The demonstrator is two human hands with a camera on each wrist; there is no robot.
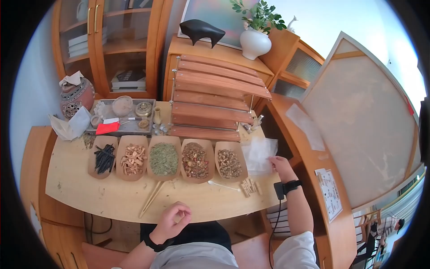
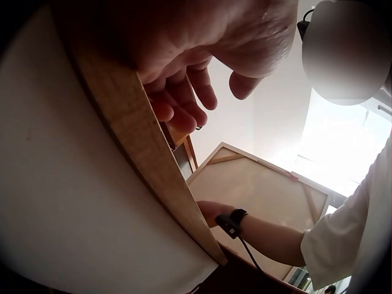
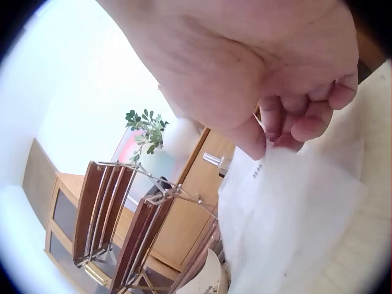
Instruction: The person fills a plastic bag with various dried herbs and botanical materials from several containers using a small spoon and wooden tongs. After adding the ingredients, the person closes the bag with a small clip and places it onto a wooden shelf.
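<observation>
My right hand [image 1: 282, 167] is at the right end of the table, with thumb and fingertips pinching the edge of the thin white translucent bags [image 1: 260, 156]. The right wrist view shows the pinched corner of a white bag [image 3: 288, 202], with small dark print near the thumb. By the table's front edge, my left hand [image 1: 172, 220] hangs loosely curled and holds nothing. Left of the bags stands a row of several brown paper trays, among them one of small brown pieces [image 1: 229, 164], one of reddish dried flowers [image 1: 195, 160] and one of green dried herb [image 1: 164, 159].
Wooden tongs [image 1: 152, 199], a small white spoon [image 1: 224, 185] and short pale sticks [image 1: 251, 187] lie in front of the trays. Behind them rises a tiered wooden rack [image 1: 215, 94]. A grey tray [image 1: 150, 127] of small vessels sits at the back left, beside a patterned pot [image 1: 77, 96].
</observation>
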